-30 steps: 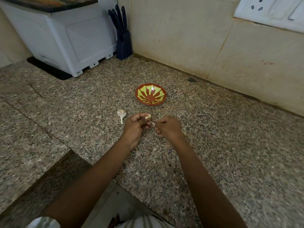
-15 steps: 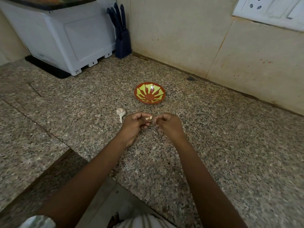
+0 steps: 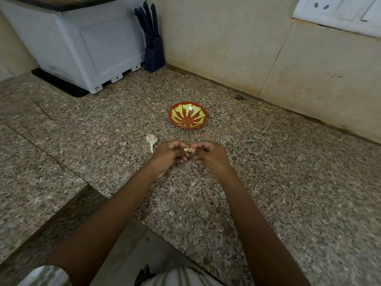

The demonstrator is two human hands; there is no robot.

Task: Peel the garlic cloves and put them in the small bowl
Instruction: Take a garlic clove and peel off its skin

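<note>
A small pale garlic clove (image 3: 188,149) sits between the fingertips of both hands, just above the granite counter. My left hand (image 3: 169,156) pinches it from the left with curled fingers. My right hand (image 3: 210,155) pinches its right end, thumb and fingers curled. A garlic bulb (image 3: 152,139) with a short stalk lies on the counter just left of my left hand. The small bowl (image 3: 188,117), red with a yellow-green petal pattern, stands beyond the hands and holds nothing that I can see.
A white appliance (image 3: 82,44) on a black mat stands at the back left, with a dark blue knife block (image 3: 153,48) beside it in the corner. Tiled walls run along the back and right. The counter edge (image 3: 127,215) drops off near my body.
My hands have closed together on the clove; the right fingers, a little apart from it a second ago, now pinch its end. The bulb and bowl have not moved.
</note>
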